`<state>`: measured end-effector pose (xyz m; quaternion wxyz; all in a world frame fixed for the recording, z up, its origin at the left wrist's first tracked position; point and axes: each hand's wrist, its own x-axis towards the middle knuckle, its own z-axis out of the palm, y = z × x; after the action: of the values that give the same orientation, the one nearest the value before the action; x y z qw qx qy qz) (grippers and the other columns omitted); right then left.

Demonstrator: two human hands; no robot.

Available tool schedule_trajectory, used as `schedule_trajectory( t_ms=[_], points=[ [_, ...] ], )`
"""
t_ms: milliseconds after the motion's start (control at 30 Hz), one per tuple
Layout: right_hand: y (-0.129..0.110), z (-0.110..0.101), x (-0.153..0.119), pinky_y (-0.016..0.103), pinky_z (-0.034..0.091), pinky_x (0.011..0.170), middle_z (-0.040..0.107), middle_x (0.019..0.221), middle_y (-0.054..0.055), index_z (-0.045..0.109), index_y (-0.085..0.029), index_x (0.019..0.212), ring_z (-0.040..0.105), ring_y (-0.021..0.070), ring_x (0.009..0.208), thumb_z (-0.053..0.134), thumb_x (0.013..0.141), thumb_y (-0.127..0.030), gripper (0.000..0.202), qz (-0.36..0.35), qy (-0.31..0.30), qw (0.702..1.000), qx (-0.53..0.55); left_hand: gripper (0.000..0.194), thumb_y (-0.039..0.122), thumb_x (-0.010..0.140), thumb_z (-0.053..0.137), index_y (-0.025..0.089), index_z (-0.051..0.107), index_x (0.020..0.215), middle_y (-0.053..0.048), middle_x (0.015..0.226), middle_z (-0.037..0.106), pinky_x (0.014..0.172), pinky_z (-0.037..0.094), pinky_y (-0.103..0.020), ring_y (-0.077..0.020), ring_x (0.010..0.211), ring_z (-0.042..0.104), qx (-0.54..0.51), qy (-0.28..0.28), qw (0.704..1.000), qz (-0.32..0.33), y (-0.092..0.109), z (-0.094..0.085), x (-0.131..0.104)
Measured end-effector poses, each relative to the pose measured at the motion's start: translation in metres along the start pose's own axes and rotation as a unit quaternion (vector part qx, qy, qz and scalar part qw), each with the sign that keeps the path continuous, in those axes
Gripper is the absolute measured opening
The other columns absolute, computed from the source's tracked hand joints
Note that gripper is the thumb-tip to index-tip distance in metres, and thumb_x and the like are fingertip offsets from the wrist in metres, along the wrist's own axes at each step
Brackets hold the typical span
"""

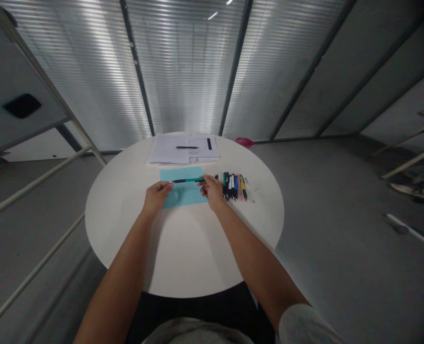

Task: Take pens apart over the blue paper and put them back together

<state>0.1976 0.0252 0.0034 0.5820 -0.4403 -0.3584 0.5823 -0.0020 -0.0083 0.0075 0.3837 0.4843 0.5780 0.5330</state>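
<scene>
A green and dark pen (188,180) is held level between both hands, above a light blue sheet (185,197) on the round white table (186,253). My left hand (156,196) pinches its left end with the fingertips. At the other end, my right hand (212,189) has its fingers closed around the pen. Just right of my right hand, a row of several pens (235,187) in black, white, blue, pink and yellow lies side by side.
Papers (168,148) lie at the back of the table with a black pen (187,147) on them. A red object (244,142) shows beyond the rear edge. Metal rails (36,184) of a stand rise at the left, and blinds (186,81) cover the wall behind.
</scene>
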Motion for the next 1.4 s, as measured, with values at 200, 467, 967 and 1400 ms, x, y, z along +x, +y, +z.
schedule_trajectory(
  t_ms=[200, 467, 967, 1400],
  points=[
    [0.0, -0.0001, -0.0013, 0.019, 0.024, 0.033, 0.062, 0.059, -0.001, 0.06, -0.017, 0.084, 0.044, 0.0064, 0.036, 0.06, 0.077, -0.047, 0.031, 0.008, -0.01, 1.0, -0.002, 0.04, 0.045, 0.061, 0.079, 0.015, 0.07, 0.086, -0.004, 0.079, 0.067, 0.054, 0.038, -0.024, -0.0083, 0.055, 0.05, -0.14, -0.014, 0.99, -0.019, -0.0032, 0.0037, 0.0023],
    [0.0017, -0.0009, 0.0009, 0.019, 0.019, 0.034, 0.046, 0.045, -0.007, 0.064, -0.015, 0.083, 0.034, 0.0048, 0.033, 0.058, 0.076, -0.05, 0.036, 0.02, -0.043, 0.999, 0.019, 0.038, 0.039, 0.057, 0.082, 0.015, 0.069, 0.083, -0.002, 0.076, 0.064, 0.052, 0.039, -0.023, -0.0066, 0.053, 0.05, -0.241, -0.002, 0.968, -0.063, -0.005, 0.0042, 0.0055],
    [0.0068, -0.0025, 0.0054, 0.018, 0.018, 0.034, 0.047, 0.045, -0.008, 0.058, -0.019, 0.086, 0.036, 0.0061, 0.034, 0.062, 0.067, -0.035, 0.026, 0.013, -0.018, 0.999, 0.024, 0.032, 0.036, 0.059, 0.081, 0.013, 0.067, 0.078, -0.002, 0.071, 0.059, 0.047, 0.036, -0.022, -0.0063, 0.051, 0.047, -0.238, 0.001, 0.969, -0.069, -0.0046, 0.0059, 0.006],
    [0.0039, -0.0027, 0.003, 0.017, 0.024, 0.036, 0.048, 0.048, -0.008, 0.059, -0.018, 0.082, 0.039, 0.0056, 0.038, 0.063, 0.065, -0.034, 0.023, 0.017, -0.024, 0.999, 0.024, 0.032, 0.033, 0.057, 0.081, 0.013, 0.069, 0.08, -0.001, 0.068, 0.056, 0.047, 0.036, -0.021, -0.0063, 0.051, 0.047, -0.253, -0.001, 0.965, -0.072, -0.0041, 0.0054, 0.0066]
  ],
)
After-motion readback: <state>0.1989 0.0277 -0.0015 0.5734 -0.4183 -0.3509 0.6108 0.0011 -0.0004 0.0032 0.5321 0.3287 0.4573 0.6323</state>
